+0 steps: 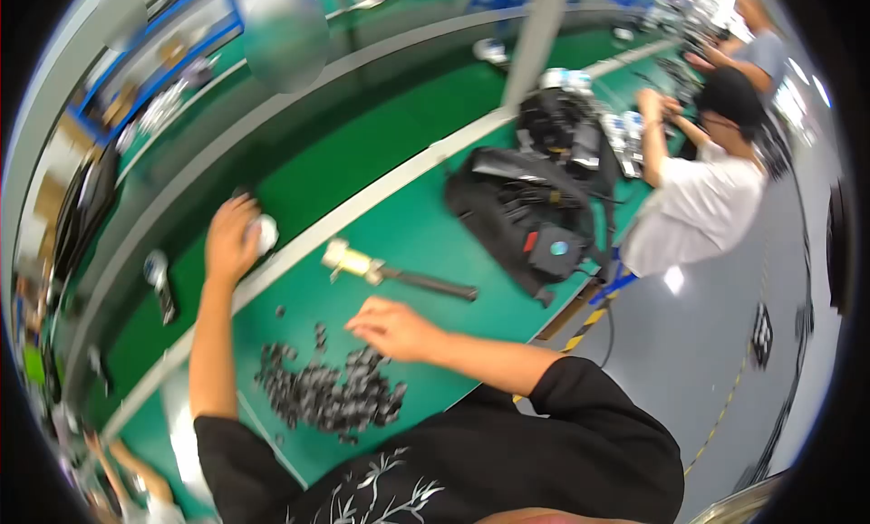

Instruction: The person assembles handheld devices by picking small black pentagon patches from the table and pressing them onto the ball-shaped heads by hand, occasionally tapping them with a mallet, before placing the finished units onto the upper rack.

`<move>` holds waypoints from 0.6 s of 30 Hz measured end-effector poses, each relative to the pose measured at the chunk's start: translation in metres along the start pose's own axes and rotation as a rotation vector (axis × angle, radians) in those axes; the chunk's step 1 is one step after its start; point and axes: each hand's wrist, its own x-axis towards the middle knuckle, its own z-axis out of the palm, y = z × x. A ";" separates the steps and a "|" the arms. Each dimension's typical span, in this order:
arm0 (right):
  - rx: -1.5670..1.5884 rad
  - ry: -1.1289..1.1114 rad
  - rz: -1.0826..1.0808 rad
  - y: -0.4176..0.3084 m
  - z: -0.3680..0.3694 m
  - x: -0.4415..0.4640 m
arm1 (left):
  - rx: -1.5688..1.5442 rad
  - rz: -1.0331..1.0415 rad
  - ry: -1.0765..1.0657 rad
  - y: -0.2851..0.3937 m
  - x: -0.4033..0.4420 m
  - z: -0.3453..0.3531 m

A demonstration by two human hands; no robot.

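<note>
Handling device (266,236), seemingly, just beside left hand (230,241): fingers curled, grip unclear. Right hand (394,329) bunched by black parts (331,397), pinch unclear. Next move likely calls for sure left grasp.

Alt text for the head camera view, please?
A person's left hand is at a white item over a green belt; the right hand is near a pile of small black parts on a green table. Co-workers appear nearby.

plastic-looking pieces (344,402), smooth table (417,234) (slightly glossy)
</note>
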 end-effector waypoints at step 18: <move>-0.094 -0.012 0.008 -0.010 -0.014 0.002 | 0.344 -1.231 -0.285 -0.145 -0.100 -0.066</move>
